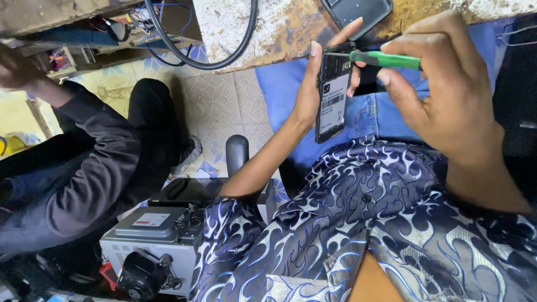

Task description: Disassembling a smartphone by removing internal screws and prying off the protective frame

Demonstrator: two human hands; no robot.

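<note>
Left hand (306, 95) clamps the opened black phone with its white-labelled inside (334, 95) upright above the lap, right hand (442, 84) pinches the green-handled screwdriver (386, 59) at its top edge — best kept square, steady, lightly pressed.

A worn, rust-stained workbench (268, 33) carries a black cable (224, 60) and dark phone (358, 12).

Green-handled screwdriver (386, 59), black phone (334, 92), flame-patterned blue shirt (358, 223)
</note>
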